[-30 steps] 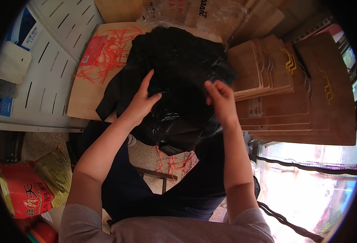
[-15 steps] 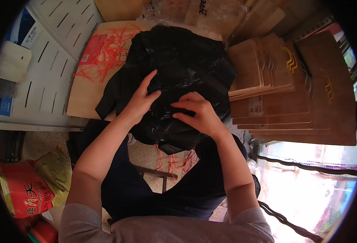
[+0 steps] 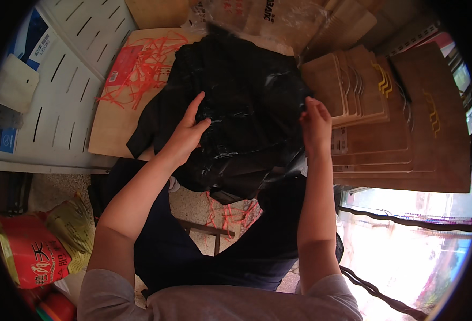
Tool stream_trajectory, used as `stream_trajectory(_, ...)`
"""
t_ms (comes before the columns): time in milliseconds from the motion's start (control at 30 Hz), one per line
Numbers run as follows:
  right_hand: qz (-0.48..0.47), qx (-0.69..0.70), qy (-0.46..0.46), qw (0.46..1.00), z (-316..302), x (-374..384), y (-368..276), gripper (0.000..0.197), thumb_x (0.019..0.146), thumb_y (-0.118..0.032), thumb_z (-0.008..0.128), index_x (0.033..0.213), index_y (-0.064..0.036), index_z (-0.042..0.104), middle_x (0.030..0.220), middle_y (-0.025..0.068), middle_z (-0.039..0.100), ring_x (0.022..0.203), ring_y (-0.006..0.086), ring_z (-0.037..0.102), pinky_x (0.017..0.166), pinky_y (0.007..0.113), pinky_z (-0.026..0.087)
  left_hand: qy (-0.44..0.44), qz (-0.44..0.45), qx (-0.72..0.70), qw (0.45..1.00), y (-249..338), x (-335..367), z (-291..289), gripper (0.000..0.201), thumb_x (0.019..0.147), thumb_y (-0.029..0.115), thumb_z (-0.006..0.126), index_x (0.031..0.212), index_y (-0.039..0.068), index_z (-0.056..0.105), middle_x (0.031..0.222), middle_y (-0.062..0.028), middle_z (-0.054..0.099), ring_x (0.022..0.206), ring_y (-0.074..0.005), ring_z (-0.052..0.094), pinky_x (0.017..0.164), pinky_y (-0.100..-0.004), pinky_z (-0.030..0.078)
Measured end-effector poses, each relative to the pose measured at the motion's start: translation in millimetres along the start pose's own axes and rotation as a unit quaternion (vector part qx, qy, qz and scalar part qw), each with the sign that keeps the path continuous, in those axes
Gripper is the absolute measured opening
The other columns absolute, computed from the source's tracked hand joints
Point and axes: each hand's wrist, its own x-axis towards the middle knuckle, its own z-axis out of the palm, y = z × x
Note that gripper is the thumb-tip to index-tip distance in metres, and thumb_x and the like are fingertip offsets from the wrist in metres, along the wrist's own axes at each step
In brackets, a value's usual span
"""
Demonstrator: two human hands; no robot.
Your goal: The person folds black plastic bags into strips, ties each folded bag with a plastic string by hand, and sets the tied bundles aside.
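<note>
Red-and-yellow sack (image 3: 35, 243) lower left; brown, perhaps paper, bags (image 3: 402, 123) stacked right.

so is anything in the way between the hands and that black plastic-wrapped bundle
Nothing visible. The left hand lies flat on the black bundle, and the right hand touches its right edge, beside the brown paper bags.

My feed: scene dim, warm. Daylight blows out white below right hand (image 3: 317, 125), detail lost there. Glossy black bag (image 3: 246, 123) between hands shows small glare streaks. Fisheye bends edges, black vignette around rim. Slight blur above left hand (image 3: 189, 134).
</note>
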Motion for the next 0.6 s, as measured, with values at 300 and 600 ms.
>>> stream_trajectory(300, -0.157, -0.334, -0.357, 0.858, 35.0, -62.5, -6.2, 0.023, 0.078, -0.013, 0.077, 0.099, -0.0056, 0.070, 0.090, 0.0026, 0.064, 0.080, 0.0102, 0.059, 0.071, 0.024, 0.047, -0.012, 0.044, -0.017, 0.999, -14.7, 10.1, -3.9, 0.060, 0.096, 0.011, 0.050, 0.149, 0.030, 0.030, 0.105, -0.0044, 0.051, 0.070, -0.0058, 0.042, 0.053, -0.0209, 0.036)
stream_trajectory(600, -0.301, -0.403, -0.360, 0.786, 57.5, -78.8, 18.2, 0.014, 0.077, -0.001, 0.071, 0.091, -0.0025, 0.068, 0.088, 0.0093, 0.061, 0.074, 0.0201, 0.062, 0.064, 0.029, 0.049, -0.038, 0.018, -0.027, 0.999, -16.7, 14.9, -4.5, 0.054, 0.098, 0.019, 0.050, 0.148, 0.031, 0.032, 0.111, -0.0060, 0.051, 0.085, -0.0075, 0.047, 0.061, -0.0241, 0.040)
